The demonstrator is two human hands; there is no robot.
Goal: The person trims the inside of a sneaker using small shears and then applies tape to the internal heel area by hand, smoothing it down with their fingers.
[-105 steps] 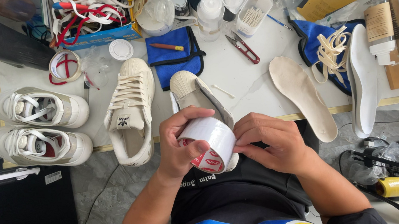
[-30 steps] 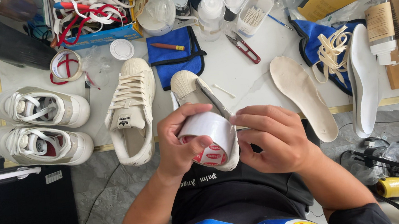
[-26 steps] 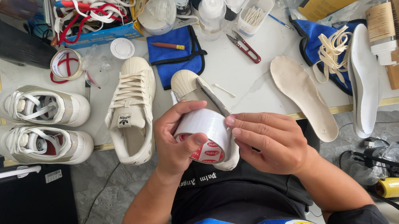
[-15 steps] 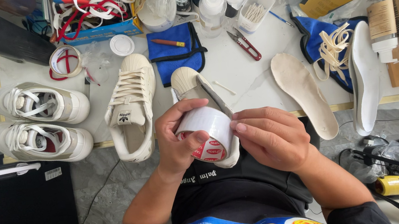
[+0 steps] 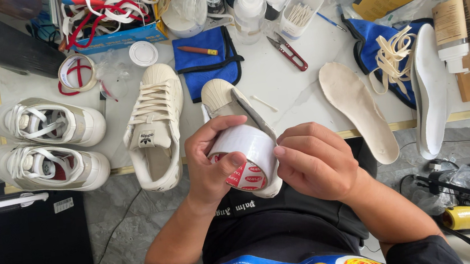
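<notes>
A roll of white tape (image 5: 248,159) is gripped by the left hand (image 5: 212,161) off the tabletop's (image 5: 295,92) near edge; the right hand's (image 5: 315,161) fingertips close on its rim. Light and stiff, it seems best held by the sides. A cream shoe (image 5: 155,126) and an insole (image 5: 359,109) lie close beyond.

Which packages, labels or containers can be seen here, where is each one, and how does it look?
Tape roll: white, red-printed core, held in left hand, right hand touching.
Bottle: table's right side, white, tan label.
Swab box: top centre, clear, rectangular.
Sticker: lower left, small, white, on black cabinet.
Blue box: top left, holding laces.
</notes>
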